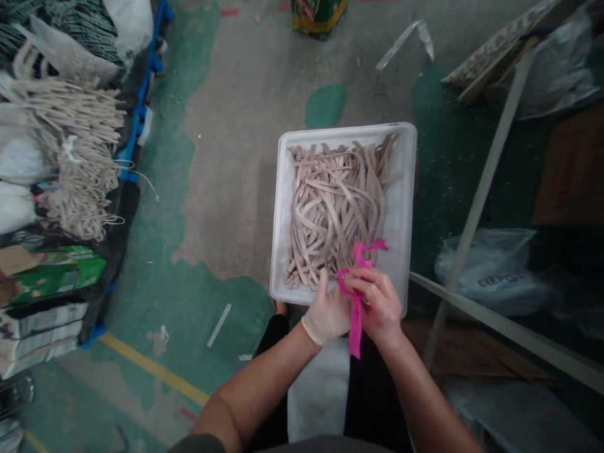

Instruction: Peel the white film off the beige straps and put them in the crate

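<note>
Over the near edge of a white plastic bin (344, 133), my two hands meet around a bright pink ribbon-like strip (355, 333). A pale glove covers my left hand (328, 314); its thumb points up and its fingers are bent against the strip, partly hidden behind the other hand. My right hand (377, 302), bare, pinches the pink strip, which loops between the hands, with one end hanging down and the other lying over the bin's contents. Inside the bin lies a tangled heap of flat beige strips (330, 207).
At the left, a blue pallet (139, 94) carries bundles of beige cords (85, 189), bags and a green package (61, 270). Slanting pale bars (491, 157) and a clear plastic bag (491, 264) stand at the right. A green bag (318, 16) is on the floor ahead.
</note>
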`<act>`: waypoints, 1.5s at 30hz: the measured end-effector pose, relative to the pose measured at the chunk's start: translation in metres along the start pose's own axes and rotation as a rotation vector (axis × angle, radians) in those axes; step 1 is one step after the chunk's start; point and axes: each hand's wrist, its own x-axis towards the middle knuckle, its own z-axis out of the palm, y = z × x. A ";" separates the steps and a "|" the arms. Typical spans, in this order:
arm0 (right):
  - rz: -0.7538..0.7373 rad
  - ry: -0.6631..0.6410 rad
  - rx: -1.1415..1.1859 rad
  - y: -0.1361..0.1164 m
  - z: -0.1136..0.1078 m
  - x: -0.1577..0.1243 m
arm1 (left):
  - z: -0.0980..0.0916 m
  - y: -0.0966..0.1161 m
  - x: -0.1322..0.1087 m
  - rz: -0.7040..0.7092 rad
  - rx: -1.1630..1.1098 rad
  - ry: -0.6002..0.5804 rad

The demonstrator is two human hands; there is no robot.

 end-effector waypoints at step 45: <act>0.816 0.197 0.018 0.313 0.068 0.013 | -0.147 0.187 0.163 0.914 0.915 0.533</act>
